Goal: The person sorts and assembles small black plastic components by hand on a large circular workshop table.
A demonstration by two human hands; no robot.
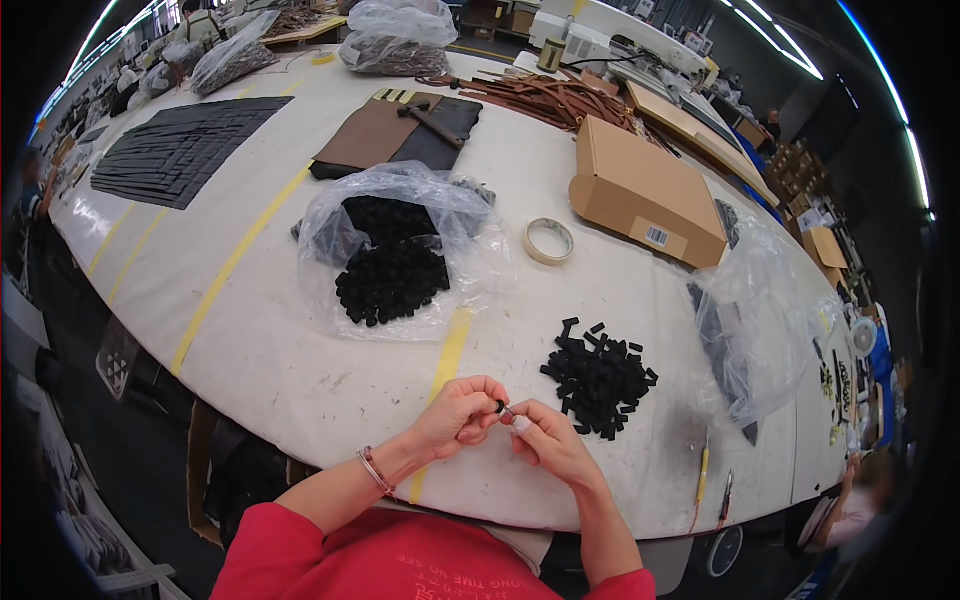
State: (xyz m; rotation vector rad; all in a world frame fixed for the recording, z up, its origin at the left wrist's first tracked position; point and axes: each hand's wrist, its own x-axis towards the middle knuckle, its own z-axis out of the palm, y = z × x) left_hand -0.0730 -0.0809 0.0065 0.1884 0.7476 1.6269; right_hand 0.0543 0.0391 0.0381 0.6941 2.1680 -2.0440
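My left hand (463, 414) pinches a small black piece (499, 407) between thumb and fingertips, above the table's near edge. Close beside it, my right hand (552, 446) is closed around a thin, shiny, pointed tool (509, 411) whose tip meets the black piece; most of the tool is hidden by the fingers. A white wrap (521, 425) covers a fingertip of that hand. Just beyond the right hand lies a loose pile of short black tubes (598, 382). Farther left, an open clear plastic bag (470, 240) spills small rounded black pieces (395, 285).
On the white table (330, 410) are a tape roll (548, 242), a cardboard box (650, 190), another clear bag (765, 320), a yellow-handled tool (703, 474) and black strips (185, 148). A hammer (430, 122) rests on brown and black sheets. People sit at both sides.
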